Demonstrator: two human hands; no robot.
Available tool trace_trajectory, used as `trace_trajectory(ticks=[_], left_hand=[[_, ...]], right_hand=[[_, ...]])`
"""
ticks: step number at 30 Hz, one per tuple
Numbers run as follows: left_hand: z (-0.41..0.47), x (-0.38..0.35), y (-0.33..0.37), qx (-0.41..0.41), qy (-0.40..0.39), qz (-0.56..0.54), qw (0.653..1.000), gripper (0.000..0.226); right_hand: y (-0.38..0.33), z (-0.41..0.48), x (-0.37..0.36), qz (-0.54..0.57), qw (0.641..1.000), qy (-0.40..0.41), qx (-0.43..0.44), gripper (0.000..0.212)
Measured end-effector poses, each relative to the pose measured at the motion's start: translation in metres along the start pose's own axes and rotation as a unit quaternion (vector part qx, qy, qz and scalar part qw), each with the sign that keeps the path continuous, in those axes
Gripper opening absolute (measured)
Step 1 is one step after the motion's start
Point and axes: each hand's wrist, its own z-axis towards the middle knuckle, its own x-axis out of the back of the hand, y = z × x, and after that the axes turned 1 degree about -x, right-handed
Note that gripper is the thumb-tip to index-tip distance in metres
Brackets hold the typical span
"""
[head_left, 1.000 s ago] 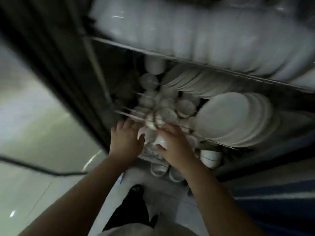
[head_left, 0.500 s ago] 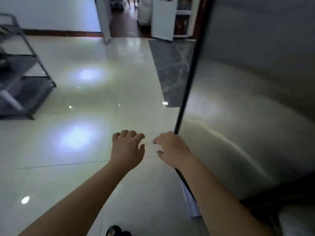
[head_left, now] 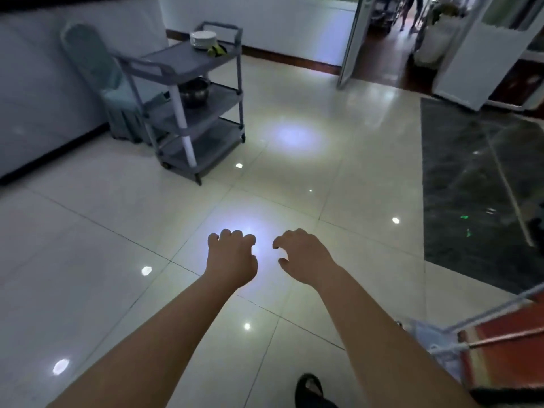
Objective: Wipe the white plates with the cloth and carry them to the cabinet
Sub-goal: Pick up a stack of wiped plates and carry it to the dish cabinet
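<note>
Floor (head_left: 88,260) of pale glossy tile takes up most of the room and runs from the person's feet to the grey cart (head_left: 182,58), which stands well ahead and off to the left by the wall, a covered chair (head_left: 88,69) tucked behind it. A dark marble strip (head_left: 477,187) goes down the right side and a doorway (head_left: 379,33) opens far ahead on the right, both off the line to the cart. The cart's three shelves run lengthwise away from the person, and the plates (head_left: 203,39), a short white stack, sit at the far end of the top shelf; the stack is round, so it has no long axis to speak of. A metal pot (head_left: 194,91) rests on the middle shelf below. The cloth (head_left: 216,50), a small yellowish bundle, lies just beside the stack on its right. Both hands reach forward over the floor, well apart from the cart: the left hand (head_left: 232,257) and the right hand (head_left: 304,257) each have loosely curled fingers and hold nothing. The left is on the cart's side, so I'd judge it slightly nearer the plates. I see nothing standing on the tiles between hands and cart. No cabinet is in sight from here. One black shoe (head_left: 309,388) shows at the bottom edge.
</note>
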Motion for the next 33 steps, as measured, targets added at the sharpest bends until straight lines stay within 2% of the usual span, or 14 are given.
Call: trace_trajectory(ticks=[6, 13, 19, 24, 33], left_hand=[[0.164, -0.014, -0.018, 0.021, -0.025, 0.025, 0.999, 0.037], [0.356, 0.007, -0.03, 0.079, -0.01, 0.021, 0.997, 0.033], [0.513, 0.009, -0.056, 0.092, 0.005, -0.004, 0.996, 0.036], [0.679, 0.017, -0.103, 0.063, 0.047, 0.007, 0.997, 0.039], [0.947, 0.031, -0.186, 0.044, 0.019, 0.016, 0.999, 0.039]], right_hand=[[0.069, 0.164, -0.003, 0.012, 0.997, -0.055, 0.048, 0.032], [0.157, 0.355, 0.046, -0.008, 0.995, -0.029, 0.097, 0.031], [0.216, 0.509, 0.068, -0.025, 0.991, -0.032, 0.13, 0.032], [0.26, 0.666, 0.085, -0.02, 0.993, -0.012, 0.116, 0.033], [0.325, 0.931, 0.128, 0.004, 0.998, -0.023, 0.066, 0.038]])
